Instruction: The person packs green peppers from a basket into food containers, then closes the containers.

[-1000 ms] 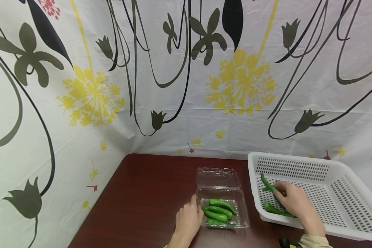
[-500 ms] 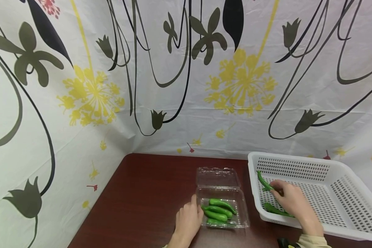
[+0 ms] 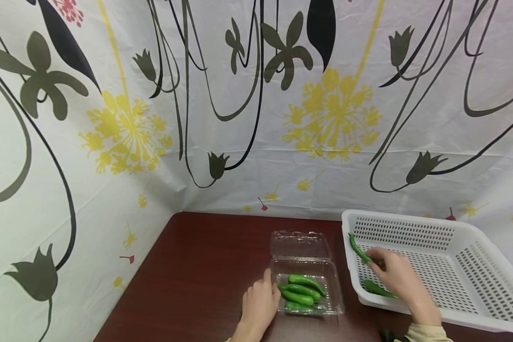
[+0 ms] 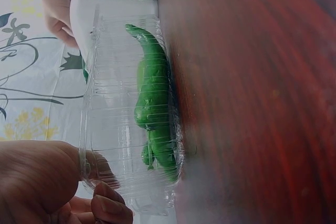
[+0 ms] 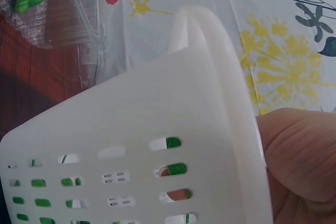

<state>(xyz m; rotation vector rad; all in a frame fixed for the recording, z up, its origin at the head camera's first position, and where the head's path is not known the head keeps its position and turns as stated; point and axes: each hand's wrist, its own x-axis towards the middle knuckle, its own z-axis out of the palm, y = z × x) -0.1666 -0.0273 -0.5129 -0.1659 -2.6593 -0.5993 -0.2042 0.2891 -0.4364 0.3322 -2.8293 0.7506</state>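
In the head view, my left hand [image 3: 258,304] grips the left rim of an open clear plastic clamshell container [image 3: 334,290]. Up close in the left wrist view, thumb and fingers pinch that rim. Several green chili peppers [image 3: 301,289] lie side by side in the container. My right hand [image 3: 395,273] holds another green chili pepper [image 3: 357,248] over the left part of a white plastic basket [image 3: 436,313]; its curved tip points up and away. Below that hand, more green pepper [image 3: 377,288] shows in the basket. In the right wrist view, the basket wall [image 5: 210,98] hides the fingers.
The container's clear lid [image 3: 300,244] is folded back on the dark red table [image 3: 205,275]. The basket's tall slotted wall stands just right of the container. A white floral cloth [image 3: 248,118] hangs behind and to the left.
My right hand has moved slightly left with the pepper, whose tip now comes close to the basket's left wall. The left hand and the container have stayed put.
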